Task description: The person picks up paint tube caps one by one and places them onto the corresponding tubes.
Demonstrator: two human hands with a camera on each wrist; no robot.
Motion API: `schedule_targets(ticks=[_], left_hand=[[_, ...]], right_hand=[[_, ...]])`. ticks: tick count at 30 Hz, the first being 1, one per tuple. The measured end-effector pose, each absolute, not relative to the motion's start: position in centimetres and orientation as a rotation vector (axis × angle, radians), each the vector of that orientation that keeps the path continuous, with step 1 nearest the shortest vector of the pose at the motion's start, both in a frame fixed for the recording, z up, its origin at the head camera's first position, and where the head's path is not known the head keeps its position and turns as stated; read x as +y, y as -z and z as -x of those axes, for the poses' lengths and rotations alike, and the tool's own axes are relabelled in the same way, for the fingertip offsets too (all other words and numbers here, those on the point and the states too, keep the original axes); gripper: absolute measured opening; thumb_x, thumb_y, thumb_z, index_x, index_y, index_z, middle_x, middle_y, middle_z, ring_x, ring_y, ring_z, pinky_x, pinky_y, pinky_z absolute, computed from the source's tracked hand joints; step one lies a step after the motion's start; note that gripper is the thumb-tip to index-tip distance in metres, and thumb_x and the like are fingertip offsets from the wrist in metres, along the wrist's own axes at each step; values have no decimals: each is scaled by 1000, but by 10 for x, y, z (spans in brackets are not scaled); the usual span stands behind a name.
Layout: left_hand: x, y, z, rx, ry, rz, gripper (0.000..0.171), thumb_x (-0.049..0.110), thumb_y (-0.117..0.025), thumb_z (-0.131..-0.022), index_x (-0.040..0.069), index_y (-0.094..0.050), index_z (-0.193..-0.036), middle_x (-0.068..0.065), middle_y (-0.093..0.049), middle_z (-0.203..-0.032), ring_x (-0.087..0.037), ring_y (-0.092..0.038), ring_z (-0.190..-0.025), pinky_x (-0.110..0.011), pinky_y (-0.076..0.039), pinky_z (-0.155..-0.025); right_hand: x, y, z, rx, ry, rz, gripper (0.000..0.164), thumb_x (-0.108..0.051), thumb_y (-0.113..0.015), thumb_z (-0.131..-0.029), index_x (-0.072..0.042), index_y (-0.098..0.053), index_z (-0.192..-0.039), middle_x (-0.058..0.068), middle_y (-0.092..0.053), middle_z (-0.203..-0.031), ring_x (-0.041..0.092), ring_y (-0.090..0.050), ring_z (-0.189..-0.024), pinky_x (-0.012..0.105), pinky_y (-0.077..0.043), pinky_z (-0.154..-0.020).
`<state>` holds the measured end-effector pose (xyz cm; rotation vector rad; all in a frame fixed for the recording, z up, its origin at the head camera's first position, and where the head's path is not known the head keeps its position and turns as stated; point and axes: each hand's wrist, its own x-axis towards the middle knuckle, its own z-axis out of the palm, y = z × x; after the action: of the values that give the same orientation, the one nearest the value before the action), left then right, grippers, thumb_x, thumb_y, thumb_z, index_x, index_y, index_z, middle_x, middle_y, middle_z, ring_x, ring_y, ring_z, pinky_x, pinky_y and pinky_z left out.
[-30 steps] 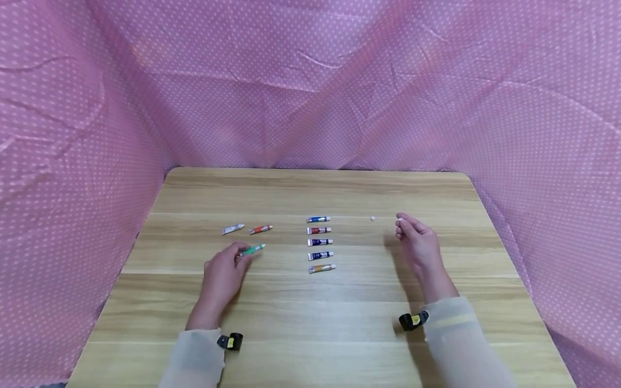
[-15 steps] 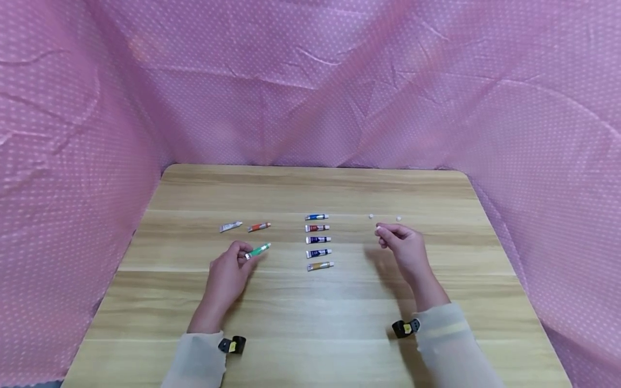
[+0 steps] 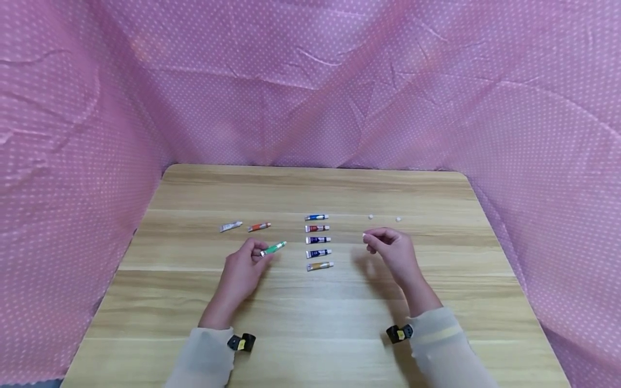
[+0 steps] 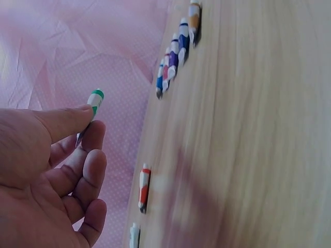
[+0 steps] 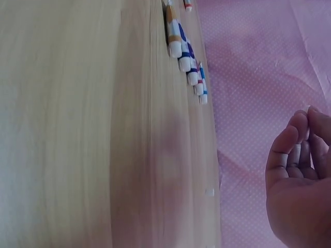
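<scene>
My left hand (image 3: 242,272) pinches a small green paint tube (image 3: 274,249) between thumb and fingers, held over the table. In the left wrist view the green-banded end of the tube pokes out past the thumb. My right hand (image 3: 395,258) pinches a tiny white cap (image 3: 365,235) at its thumb and index fingertips, mostly hidden in the right wrist view. Between the hands lie several paint tubes in a column: blue (image 3: 317,217), red (image 3: 317,228), purple (image 3: 318,240), dark blue (image 3: 318,253) and ochre (image 3: 320,266).
Beyond my left hand lie a white tube (image 3: 230,227) and an orange tube (image 3: 259,227). Two small white caps (image 3: 371,217) rest on the table past my right hand. A pink dotted cloth (image 3: 310,108) surrounds the wooden table (image 3: 310,186).
My left hand has lifted the green tube and carried it right. My right hand has moved left and nearer me with the cap, uncovering a second white cap on the table.
</scene>
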<state>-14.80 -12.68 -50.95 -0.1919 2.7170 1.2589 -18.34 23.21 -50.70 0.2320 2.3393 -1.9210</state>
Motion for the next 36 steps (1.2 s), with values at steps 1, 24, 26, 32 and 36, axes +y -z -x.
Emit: schedule_targets(ticks=[1,24,26,32,36], left_hand=[[-125,509,148,2711,-1260,193,26,24,-74,-105,15,-65,-127,-5,-75,-111,-21,-71,-99,-38,-61,-88],[-90,506,142,2671,-1275,174,22,26,-76,-104,20,-67,-123,0,-73,-106,-17,-66,-92,-33,-60,-85],[-87,506,140,2669,-1276,157,21,26,-77,-103,21,-67,-122,1,-73,-105,-17,-66,-91,-33,-60,-85],[-77,504,137,2650,-1290,98,21,27,-77,-103,21,-67,-121,3,-73,-104,-15,-66,-90,-33,-61,-85],[-70,500,136,2622,-1288,105,20,28,-76,-104,22,-67,-121,3,-74,-106,-15,-67,-92,-33,-62,-88]], right_hand=[[230,507,183,2340,1918,-225,27,-18,-83,-98,0,-78,-117,-7,-78,-89,9,-73,-81,23,-61,-79],[195,510,170,2369,1829,-49,25,-14,-80,-99,-2,-78,-121,10,-79,-108,14,-73,-92,31,-65,-86],[192,511,169,2362,1811,-42,25,-14,-80,-99,-3,-78,-122,11,-79,-110,15,-73,-94,33,-65,-88],[182,516,166,2351,1756,-30,24,-13,-79,-99,-6,-78,-122,9,-78,-110,19,-71,-96,28,-63,-83],[176,519,164,2340,1742,-20,22,-12,-79,-99,-6,-79,-121,8,-78,-106,19,-71,-92,26,-61,-79]])
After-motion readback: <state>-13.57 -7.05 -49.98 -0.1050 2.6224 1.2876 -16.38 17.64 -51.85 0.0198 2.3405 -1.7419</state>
